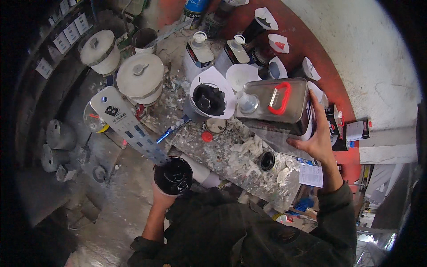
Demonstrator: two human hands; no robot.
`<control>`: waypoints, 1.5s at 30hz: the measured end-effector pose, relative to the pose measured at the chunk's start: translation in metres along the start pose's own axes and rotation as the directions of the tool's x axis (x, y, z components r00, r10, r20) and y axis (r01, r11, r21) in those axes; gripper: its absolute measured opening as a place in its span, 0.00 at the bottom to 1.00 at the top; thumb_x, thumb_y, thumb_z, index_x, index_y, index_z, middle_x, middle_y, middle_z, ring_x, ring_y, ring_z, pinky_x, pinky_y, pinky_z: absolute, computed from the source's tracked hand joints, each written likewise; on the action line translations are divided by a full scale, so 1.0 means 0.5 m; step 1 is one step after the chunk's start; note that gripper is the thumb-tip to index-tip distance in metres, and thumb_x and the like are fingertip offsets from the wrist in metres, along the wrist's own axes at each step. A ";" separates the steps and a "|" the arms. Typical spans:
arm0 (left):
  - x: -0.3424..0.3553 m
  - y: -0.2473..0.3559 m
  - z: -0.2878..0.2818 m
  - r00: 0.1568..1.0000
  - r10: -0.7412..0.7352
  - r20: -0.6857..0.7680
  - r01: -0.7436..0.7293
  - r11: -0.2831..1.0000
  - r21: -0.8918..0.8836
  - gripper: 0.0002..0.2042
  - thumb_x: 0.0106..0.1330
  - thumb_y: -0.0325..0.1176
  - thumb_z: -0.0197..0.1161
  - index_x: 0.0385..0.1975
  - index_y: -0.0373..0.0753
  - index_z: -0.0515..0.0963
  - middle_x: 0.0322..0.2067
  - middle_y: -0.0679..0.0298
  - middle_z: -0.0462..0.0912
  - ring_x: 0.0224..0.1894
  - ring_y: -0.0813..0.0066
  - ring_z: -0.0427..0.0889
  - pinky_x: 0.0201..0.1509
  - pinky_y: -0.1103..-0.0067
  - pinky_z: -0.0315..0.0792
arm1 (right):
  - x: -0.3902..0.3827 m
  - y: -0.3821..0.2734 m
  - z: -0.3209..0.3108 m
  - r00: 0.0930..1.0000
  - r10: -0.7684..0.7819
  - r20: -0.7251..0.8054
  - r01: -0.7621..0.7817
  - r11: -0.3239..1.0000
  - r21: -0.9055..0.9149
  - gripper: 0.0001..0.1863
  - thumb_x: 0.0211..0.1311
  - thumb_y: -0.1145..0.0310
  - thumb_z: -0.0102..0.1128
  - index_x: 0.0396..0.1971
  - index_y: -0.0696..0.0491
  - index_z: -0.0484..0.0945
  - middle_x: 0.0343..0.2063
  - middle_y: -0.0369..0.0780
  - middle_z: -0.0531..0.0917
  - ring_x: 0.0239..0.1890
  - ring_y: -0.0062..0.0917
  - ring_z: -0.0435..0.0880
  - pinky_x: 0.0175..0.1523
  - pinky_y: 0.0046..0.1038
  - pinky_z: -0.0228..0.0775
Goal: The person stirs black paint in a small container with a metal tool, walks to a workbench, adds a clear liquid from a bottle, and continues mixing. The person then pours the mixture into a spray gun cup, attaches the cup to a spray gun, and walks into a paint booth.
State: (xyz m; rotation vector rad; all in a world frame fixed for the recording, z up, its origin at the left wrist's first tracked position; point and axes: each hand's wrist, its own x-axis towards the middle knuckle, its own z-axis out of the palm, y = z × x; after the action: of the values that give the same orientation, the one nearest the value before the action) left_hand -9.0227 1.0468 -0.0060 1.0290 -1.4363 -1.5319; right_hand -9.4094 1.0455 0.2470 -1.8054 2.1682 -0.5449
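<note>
My left hand (163,199) is wrapped around a cup of black paint (173,176), low in front of my body. A long pale mixing stick (126,122) with printed marks stands tilted in the paint. My right hand (319,141) grips the right side of a rectangular metal can (291,104). The can has a red handle (279,99) and a clear plastic spout (247,102) on top. Beside the spout stands a container with a black-smeared paper funnel (209,99). A round black cap (267,161) lies nearer to me on the paint-crusted bench (235,153).
Two white-lidded pots (140,76) stand at the far left. Two bottles with white caps (200,52) and several cups with paper strainers (276,69) crowd the back. A blue pen-like tool (171,130) and a red cap (207,136) lie on the bench.
</note>
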 end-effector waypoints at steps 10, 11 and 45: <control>0.011 -0.016 0.003 0.999 -0.043 -0.021 0.039 0.989 -0.146 0.40 0.46 0.23 0.80 0.62 0.37 0.68 0.56 0.61 0.77 0.57 0.68 0.78 0.62 0.71 0.74 | 0.017 -0.021 -0.014 0.999 -0.017 0.047 0.022 0.993 -0.119 0.65 0.26 0.70 0.79 0.74 0.54 0.55 0.70 0.46 0.64 0.73 0.36 0.63 0.76 0.35 0.51; 0.013 -0.014 0.003 0.999 -0.027 -0.022 0.024 0.992 -0.127 0.40 0.45 0.23 0.80 0.62 0.38 0.68 0.56 0.61 0.77 0.57 0.68 0.77 0.62 0.71 0.74 | 0.018 -0.022 -0.014 0.998 -0.022 0.051 0.028 0.992 -0.120 0.65 0.25 0.70 0.79 0.74 0.54 0.56 0.69 0.46 0.65 0.72 0.37 0.63 0.76 0.35 0.52; 0.019 -0.024 -0.001 1.000 0.004 0.005 -0.004 0.998 -0.064 0.39 0.45 0.22 0.79 0.62 0.37 0.69 0.57 0.60 0.77 0.58 0.68 0.77 0.62 0.70 0.74 | 0.031 -0.047 -0.028 0.993 -0.044 0.111 0.067 0.976 -0.208 0.65 0.24 0.68 0.79 0.74 0.54 0.56 0.61 0.45 0.71 0.65 0.38 0.71 0.72 0.34 0.57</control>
State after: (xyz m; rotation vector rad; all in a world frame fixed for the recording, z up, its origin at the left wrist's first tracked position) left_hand -9.0260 1.0384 -0.0182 0.9845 -1.3827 -1.5685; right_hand -9.3975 1.0284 0.2705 -1.9593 2.1799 -0.2303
